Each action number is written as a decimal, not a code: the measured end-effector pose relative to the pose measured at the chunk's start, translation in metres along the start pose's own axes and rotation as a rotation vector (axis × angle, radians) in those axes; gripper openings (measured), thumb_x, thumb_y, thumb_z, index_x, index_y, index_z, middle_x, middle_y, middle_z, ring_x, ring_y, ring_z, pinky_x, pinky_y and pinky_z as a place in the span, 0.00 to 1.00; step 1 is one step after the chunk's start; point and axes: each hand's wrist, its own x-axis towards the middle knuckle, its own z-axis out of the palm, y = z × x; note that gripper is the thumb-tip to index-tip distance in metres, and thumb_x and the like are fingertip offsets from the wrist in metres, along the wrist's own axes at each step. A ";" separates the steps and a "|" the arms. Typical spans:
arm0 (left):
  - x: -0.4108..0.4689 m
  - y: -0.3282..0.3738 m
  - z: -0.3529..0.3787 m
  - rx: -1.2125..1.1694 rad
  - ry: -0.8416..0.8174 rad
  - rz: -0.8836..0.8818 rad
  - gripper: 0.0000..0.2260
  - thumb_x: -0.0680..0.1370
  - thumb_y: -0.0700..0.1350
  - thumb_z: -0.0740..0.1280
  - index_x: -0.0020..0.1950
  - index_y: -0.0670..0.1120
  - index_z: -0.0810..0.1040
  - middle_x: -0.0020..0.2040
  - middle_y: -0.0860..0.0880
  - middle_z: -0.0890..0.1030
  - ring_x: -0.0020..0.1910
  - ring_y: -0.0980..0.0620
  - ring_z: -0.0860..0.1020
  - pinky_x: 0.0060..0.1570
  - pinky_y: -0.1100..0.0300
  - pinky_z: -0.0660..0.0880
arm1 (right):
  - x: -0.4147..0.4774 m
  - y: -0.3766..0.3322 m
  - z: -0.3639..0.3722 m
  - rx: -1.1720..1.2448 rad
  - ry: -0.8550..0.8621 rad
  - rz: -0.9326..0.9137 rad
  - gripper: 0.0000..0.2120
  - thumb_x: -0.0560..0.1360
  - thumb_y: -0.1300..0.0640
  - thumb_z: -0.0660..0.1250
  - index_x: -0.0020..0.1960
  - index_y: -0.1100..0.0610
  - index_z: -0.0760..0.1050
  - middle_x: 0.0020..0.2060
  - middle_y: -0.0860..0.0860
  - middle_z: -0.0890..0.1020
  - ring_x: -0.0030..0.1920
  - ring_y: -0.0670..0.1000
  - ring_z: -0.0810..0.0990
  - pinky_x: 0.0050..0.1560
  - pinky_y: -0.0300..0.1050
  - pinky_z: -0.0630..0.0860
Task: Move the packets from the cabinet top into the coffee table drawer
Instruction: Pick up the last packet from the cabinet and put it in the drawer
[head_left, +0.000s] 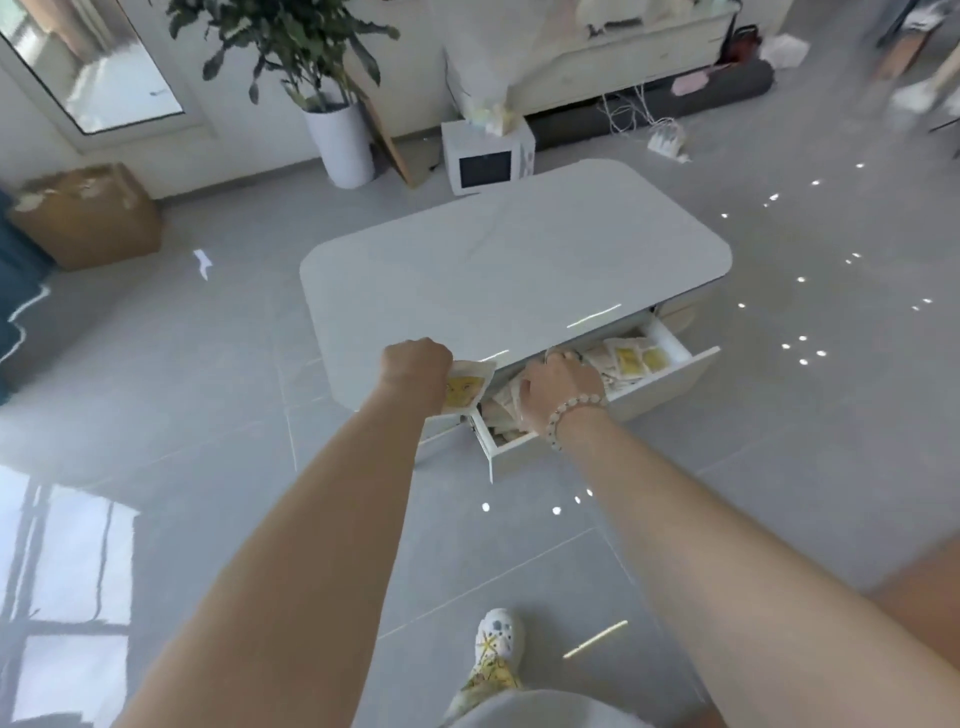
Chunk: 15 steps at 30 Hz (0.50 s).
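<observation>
— So where did the packets stand at that point?

— Most of what could be seen was already in the drawer (670, 382) of the coffee table (519, 260). A heap of pale packets with yellow labels (631, 358) lay across its bed, thickest toward the right end, with more under the wrist at the left end.

— And the ones not yet in?

— One packet (464, 388) was in the left hand (415, 364), fingers curled round its top edge, held just above the drawer's left corner and against the table's front edge. It had not been let go.

— The right hand?

— The right hand (558, 382), with a bead bracelet (569, 415) at the wrist, reached down into the drawer among the packets. Its fingertips were hidden by the back of the hand, so I couldn't tell whether it pinched a packet or only pressed on the pile.

— Was the drawer open enough?

— Pulled well out, its front panel clear of the table.

— How much was left on the cabinet?

— That I couldn't judge. A long pale cabinet (623, 57) stood at the far wall, blurred, with some light shapes on top; whether any were packets was not readable. My guess was the job sat late, with at least the held packet to drop and the drawer to push shut
</observation>
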 end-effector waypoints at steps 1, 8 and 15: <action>0.013 0.002 -0.004 0.005 -0.002 0.021 0.13 0.73 0.43 0.68 0.58 0.48 0.77 0.54 0.49 0.78 0.54 0.48 0.79 0.41 0.60 0.68 | 0.008 0.005 -0.002 0.008 -0.011 0.026 0.18 0.80 0.54 0.51 0.63 0.59 0.72 0.61 0.56 0.72 0.63 0.55 0.70 0.55 0.49 0.71; 0.092 0.024 -0.039 0.061 -0.046 0.170 0.12 0.73 0.40 0.68 0.56 0.47 0.77 0.47 0.50 0.74 0.51 0.48 0.78 0.41 0.61 0.67 | 0.054 0.042 -0.017 0.059 -0.040 0.181 0.18 0.82 0.54 0.49 0.66 0.59 0.69 0.63 0.56 0.72 0.63 0.55 0.70 0.56 0.47 0.70; 0.153 0.087 -0.070 0.093 0.002 0.351 0.10 0.71 0.41 0.70 0.51 0.47 0.76 0.35 0.52 0.67 0.41 0.49 0.73 0.35 0.62 0.67 | 0.066 0.108 -0.024 0.042 -0.079 0.386 0.18 0.82 0.53 0.49 0.67 0.58 0.68 0.64 0.56 0.71 0.65 0.54 0.69 0.56 0.47 0.70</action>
